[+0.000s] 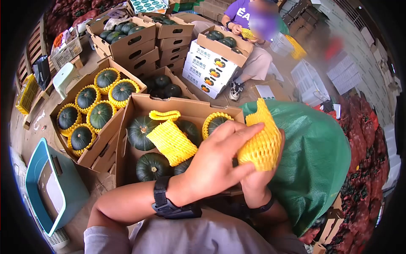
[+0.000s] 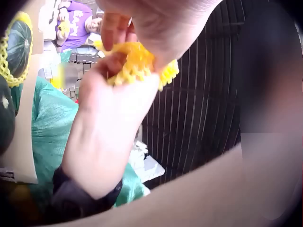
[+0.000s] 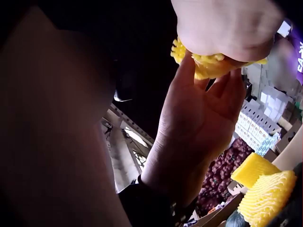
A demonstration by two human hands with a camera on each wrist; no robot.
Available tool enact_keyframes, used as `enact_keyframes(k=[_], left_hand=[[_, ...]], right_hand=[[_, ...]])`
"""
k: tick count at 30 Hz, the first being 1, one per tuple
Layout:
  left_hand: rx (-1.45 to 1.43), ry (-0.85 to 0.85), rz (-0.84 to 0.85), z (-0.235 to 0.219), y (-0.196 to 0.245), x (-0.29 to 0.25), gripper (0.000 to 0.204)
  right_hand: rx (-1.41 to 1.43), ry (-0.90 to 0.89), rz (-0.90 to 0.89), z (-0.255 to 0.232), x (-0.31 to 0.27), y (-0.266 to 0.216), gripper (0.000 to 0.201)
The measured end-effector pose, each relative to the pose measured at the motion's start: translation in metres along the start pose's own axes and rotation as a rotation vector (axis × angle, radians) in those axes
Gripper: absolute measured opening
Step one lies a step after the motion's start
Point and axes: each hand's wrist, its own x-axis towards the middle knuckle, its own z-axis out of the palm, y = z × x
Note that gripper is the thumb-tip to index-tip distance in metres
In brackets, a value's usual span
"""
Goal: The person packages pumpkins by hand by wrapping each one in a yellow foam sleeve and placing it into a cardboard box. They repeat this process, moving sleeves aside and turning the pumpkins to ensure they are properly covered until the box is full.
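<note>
A yellow foam net sleeve (image 1: pixel 262 142) is held between both hands in the head view. The left hand (image 1: pixel 215 158) pinches its near side with thumb and fingers. Behind it, the right hand (image 1: pixel 264 175) grips the sleeve's other side, its fingers mostly hidden. In the left wrist view the net (image 2: pixel 137 61) is bunched between the hands. Below them, an open carton (image 1: pixel 169 103) holds dark green squashes (image 1: pixel 152 166), with flattened yellow nets (image 1: pixel 172 142) lying on top and one squash (image 1: pixel 216 122) in a net.
At the left, a carton of netted squashes (image 1: pixel 101 115) stands near a teal bin (image 1: pixel 55 186). A green sack (image 1: pixel 308 156) lies at the right beside red mesh sacks (image 1: pixel 363 169). Stacked cartons (image 1: pixel 173 46) and a seated person in a purple shirt (image 1: pixel 241 12) are beyond.
</note>
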Motion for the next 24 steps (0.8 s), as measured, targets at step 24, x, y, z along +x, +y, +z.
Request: enact_keyframes(k=[24], left_hand=[[-0.812, -0.5, -0.32, -0.018, -0.021, -0.019, 0.051]], right_hand=[[0.235, -0.041, 0.767, -0.03, 0.007, -0.085, 0.025]])
